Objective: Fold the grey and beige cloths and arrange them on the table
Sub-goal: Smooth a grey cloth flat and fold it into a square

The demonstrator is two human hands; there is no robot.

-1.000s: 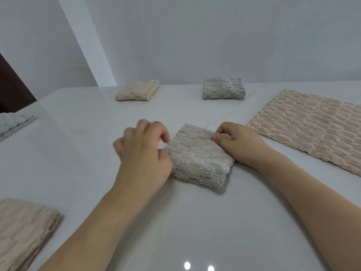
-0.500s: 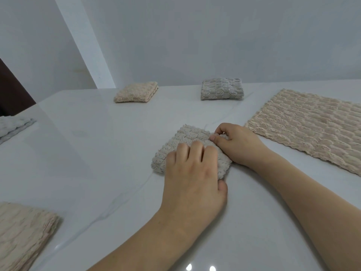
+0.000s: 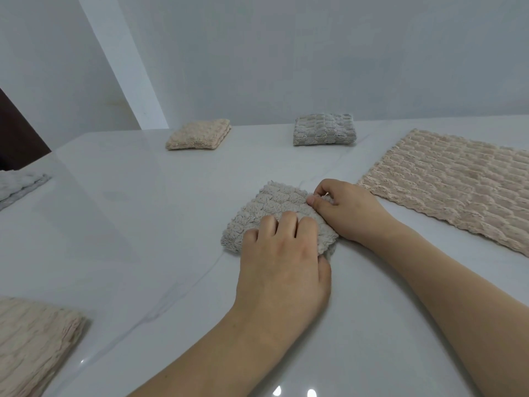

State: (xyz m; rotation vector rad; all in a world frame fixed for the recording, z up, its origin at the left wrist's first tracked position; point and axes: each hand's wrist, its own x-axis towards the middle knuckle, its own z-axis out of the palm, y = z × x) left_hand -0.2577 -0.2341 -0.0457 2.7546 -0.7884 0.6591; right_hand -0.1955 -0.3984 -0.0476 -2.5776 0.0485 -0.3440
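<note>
A small folded grey cloth [image 3: 266,210] lies at the middle of the white table [image 3: 137,224]. My left hand [image 3: 283,259] lies on its near right part, fingers curled over the top and thumb at its near edge, gripping it. My right hand [image 3: 346,210] pinches the cloth's far right corner between thumb and fingers. A large beige cloth [image 3: 452,184] lies spread flat to the right. A folded beige cloth [image 3: 200,134] and a folded grey cloth [image 3: 323,133] sit at the back of the table.
A beige folded cloth [image 3: 31,345] lies at the near left corner. A grey cloth [image 3: 20,186] lies at the left edge, partly cut off. A pale wall stands behind the table, with a dark opening at far left.
My left hand moved from the cloth's left side across onto its near right part, closing the fold. The cloth is now narrower. My right hand stayed at the far right corner.
</note>
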